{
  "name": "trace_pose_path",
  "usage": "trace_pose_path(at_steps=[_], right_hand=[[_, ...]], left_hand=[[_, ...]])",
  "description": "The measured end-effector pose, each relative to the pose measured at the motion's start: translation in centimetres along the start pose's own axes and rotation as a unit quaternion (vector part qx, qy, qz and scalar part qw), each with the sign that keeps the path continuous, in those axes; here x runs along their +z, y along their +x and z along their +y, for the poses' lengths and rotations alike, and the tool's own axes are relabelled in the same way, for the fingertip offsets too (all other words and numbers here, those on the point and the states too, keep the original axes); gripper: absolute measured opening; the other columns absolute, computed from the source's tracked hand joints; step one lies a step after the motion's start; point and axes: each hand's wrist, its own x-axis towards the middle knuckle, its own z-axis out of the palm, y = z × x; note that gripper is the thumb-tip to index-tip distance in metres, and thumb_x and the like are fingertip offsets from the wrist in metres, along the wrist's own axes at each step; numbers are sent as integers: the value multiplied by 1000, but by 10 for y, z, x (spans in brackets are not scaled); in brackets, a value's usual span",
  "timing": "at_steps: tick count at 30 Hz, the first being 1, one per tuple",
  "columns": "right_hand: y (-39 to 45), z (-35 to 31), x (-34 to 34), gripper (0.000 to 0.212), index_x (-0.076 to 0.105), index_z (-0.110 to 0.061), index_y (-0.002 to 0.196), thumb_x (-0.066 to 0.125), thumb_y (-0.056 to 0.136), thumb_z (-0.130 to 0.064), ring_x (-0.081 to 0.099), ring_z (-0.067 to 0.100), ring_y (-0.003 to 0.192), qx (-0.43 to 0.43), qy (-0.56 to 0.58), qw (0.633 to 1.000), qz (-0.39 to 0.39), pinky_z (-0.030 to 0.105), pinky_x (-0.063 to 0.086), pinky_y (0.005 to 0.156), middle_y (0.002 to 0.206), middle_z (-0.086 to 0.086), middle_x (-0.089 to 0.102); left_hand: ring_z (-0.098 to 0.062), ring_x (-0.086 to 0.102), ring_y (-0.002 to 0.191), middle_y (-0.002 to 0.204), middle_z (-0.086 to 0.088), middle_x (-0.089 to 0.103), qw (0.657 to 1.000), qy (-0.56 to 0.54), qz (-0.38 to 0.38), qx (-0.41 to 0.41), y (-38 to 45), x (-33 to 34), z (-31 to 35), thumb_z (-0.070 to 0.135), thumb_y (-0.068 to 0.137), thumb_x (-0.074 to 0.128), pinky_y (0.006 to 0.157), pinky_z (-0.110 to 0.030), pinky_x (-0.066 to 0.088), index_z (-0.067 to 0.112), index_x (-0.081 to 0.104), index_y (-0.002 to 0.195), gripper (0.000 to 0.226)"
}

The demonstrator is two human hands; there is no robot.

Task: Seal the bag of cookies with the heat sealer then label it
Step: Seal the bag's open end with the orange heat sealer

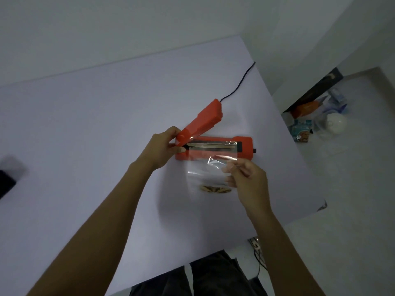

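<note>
Well, the pale surface (85, 146) filled most of the view, stretching from the wall down toward the person's dark trousers, and everything that mattered sat toward its right half. Biggest piece of kit on it was the orange heat sealer (213, 146), its base lying flat and its lid arm (203, 122) swung up and back at an angle, jaws wide apart, with a black cord (237, 84) trailing off the far edge. Next down in size, the clear bag (205, 174) lay just in front of the sealer, its open top draped over the sealing strip (213, 145) and its lower part resting on the surface with the cookies (215, 189) bunched at the bottom. The left hand (162, 146) was curled round the near end of the raised arm, thumb on top and fingers beneath, keeping it lifted. The right hand (245, 176) pinched the bag's right side near the top, thumb and fingertips closed on a creased fold of film.

That film looked thin, light, floppy and slick, so by my reckoning it would wrinkle or slide off the strip readily. The best hold seemed to be up high at the empty edges, pulling the mouth flat and taut across the strip. The cookies looked brittle; they were better left clear of the jaws and of any squeezing. Off to the right, some clutter (316, 116) sat on the floor, too blurred to name.
</note>
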Motion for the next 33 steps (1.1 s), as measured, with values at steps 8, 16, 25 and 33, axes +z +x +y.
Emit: trace_pose_path(at_steps=[8, 16, 25, 33], right_hand=[[-17, -11, -29, 6, 66, -6, 93, 60, 92, -7, 70, 12, 58, 37, 66, 997, -33, 20, 55, 52, 73, 0, 75], [-22, -20, -35, 6, 67, -13, 92, 61, 93, -12, 71, 19, 71, 47, 34, 996, -64, 26, 57, 64, 84, 4, 77], [-27, -58, -2, 7, 68, -11, 92, 61, 92, -12, 72, 23, 74, 17, 38, 989, -139, 32, 59, 63, 86, 7, 75], [-30, -67, 78, 10, 67, -8, 99, 63, 92, -15, 72, 16, 75, 49, 51, 985, -158, 27, 58, 64, 86, 4, 76]], left_hand=[[-25, 62, 108, 121, -2, 63, 1000, -1, 7, -3, -6, 3, 1, 20, 89, 68, 94, -36, 51, 20, 55, 120, 34], [-30, 39, 136, 152, -14, 30, 994, 31, 69, -77, -29, 6, 15, 13, 84, 70, 106, -35, 41, 9, 16, 149, 85], [-2, 50, 123, 131, 13, 58, 972, -222, -74, -13, -107, 1, 18, 11, 71, 53, 106, -28, 40, 23, 60, 124, 54], [-20, 70, 96, 94, -14, 73, 963, -262, -49, -38, -136, -43, -32, 9, 93, 60, 89, -28, 52, 4, 60, 90, 6]])
